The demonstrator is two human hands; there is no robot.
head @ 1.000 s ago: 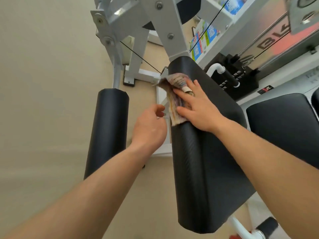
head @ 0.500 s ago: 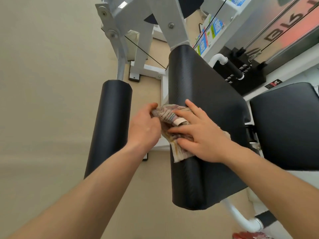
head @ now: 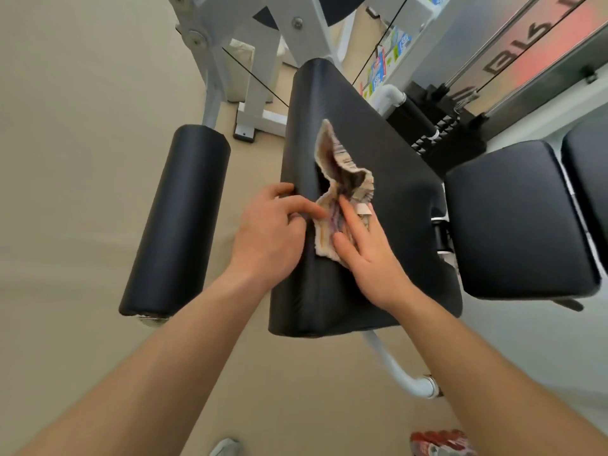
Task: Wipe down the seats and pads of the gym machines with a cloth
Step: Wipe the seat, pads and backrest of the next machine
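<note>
Both hands work a patterned cloth (head: 339, 189) on the long black pad (head: 388, 179) that runs from near to far through the middle of the scene. The right hand (head: 368, 255) lies flat and spread, palm down, pressing the near part of the cloth onto the pad's upper face, with its fingers (head: 350, 213) pointing far and a little left. The left hand (head: 269, 235) sits at the pad's left edge, its fingers curled and reaching right so that a fingertip touches the cloth's left edge; whether it actually pinches the fabric cannot be told. The far part of the cloth is lifted off the pad and stands up in a crumpled, pointed flap, and a small pale label shows on the cloth just beside the right fingers. To the left, apart from the pad, a black roller pad (head: 177, 218) lies roughly parallel to it above the beige floor (head: 72, 159). To the right, another black cushion, the seat pad (head: 516, 218), sits just beside the long pad with a narrow gap between them. Far behind, the white machine frame (head: 230, 37) rises with thin cables crossing it, and a black weight stack (head: 441, 133) stands at the far right. A curved white tube (head: 394, 366) comes out from under the near end of the long pad.
</note>
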